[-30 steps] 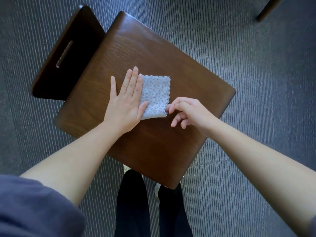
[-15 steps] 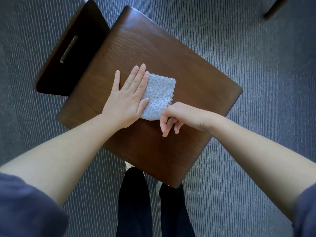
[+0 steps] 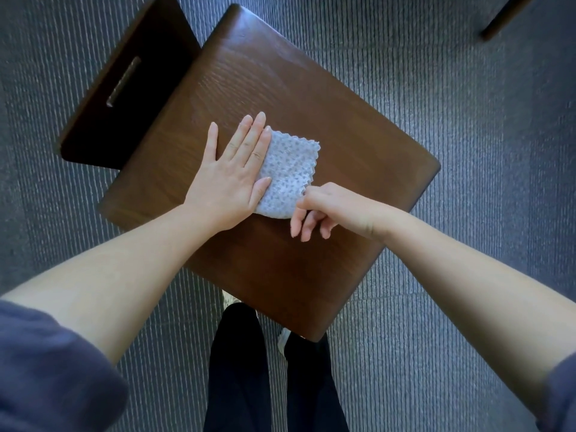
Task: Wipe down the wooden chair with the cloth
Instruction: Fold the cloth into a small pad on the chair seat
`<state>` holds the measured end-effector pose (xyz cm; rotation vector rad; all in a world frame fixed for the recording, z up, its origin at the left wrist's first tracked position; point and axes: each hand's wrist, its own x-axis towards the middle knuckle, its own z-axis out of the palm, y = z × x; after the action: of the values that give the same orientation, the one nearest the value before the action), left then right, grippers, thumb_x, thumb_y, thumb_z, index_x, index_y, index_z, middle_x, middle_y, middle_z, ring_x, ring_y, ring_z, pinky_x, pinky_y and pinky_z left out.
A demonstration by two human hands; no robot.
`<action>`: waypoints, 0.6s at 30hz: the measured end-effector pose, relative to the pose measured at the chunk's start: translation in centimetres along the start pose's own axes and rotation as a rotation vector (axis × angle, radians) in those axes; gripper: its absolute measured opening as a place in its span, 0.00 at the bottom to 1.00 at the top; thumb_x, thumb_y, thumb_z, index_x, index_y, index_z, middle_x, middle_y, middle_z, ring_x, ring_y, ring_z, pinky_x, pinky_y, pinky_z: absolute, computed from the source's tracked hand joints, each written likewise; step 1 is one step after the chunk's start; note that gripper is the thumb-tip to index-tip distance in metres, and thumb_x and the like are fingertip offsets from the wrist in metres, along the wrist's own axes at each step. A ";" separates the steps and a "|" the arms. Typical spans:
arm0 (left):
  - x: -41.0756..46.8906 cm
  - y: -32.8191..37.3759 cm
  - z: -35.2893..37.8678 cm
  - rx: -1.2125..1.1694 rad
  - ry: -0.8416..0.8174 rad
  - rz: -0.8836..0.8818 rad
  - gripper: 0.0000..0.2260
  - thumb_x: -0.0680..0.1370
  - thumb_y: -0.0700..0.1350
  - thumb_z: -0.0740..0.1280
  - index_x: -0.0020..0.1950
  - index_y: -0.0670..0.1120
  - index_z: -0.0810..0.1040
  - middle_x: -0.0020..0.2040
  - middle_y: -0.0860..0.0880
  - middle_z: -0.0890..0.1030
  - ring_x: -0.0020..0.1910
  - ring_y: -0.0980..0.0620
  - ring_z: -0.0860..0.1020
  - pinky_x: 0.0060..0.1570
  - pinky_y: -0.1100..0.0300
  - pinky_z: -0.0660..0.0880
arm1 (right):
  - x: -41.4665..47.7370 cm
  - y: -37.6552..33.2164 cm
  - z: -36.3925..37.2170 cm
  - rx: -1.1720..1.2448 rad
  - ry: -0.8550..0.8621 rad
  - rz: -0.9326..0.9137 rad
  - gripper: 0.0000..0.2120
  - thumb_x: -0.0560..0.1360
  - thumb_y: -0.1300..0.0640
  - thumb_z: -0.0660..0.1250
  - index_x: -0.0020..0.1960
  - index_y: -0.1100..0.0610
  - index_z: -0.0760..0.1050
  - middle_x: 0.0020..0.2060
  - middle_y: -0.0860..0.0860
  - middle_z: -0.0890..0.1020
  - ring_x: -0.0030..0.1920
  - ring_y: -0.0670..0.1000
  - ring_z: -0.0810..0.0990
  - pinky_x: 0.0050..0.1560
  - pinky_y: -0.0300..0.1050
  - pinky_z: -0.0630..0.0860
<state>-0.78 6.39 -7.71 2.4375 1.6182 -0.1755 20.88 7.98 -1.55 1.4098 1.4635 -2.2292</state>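
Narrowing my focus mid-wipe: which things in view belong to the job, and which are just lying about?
Job: wooden chair; cloth; left hand flat on it; right hand pinching its corner.
Lying about: carpet; dark furniture leg top right; trousers.

Head view, looking straight down. A wooden chair (image 3: 327, 98) stands on ribbed grey carpet (image 3: 467, 151), with its dark backrest (image 3: 103, 126), pierced by a slot, at far left. A pale dotted cloth (image 3: 290, 169) with a scalloped edge lies on the seat. The left hand (image 3: 227, 179) lies flat with fingers (image 3: 249, 135) straight, covering the cloth's left part and touching the seat. The right hand (image 3: 336, 207) pinches the cloth's near right edge, its other fingers curled toward the near side. Dark trousers (image 3: 237, 369) and blue sleeves (image 3: 46, 369) occupy the near edge.
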 end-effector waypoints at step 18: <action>0.2 0.0 -0.4 -0.002 -0.020 -0.006 0.31 0.83 0.58 0.43 0.80 0.42 0.42 0.81 0.44 0.41 0.79 0.48 0.40 0.75 0.38 0.42 | -3.0 3.2 0.2 -0.091 0.292 -0.059 0.15 0.70 0.52 0.60 0.32 0.53 0.82 0.48 0.44 0.80 0.40 0.45 0.78 0.39 0.41 0.71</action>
<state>-0.69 6.61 -7.35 2.4219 1.6168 -0.1979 24.19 5.10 -1.36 1.7410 1.6887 -2.0252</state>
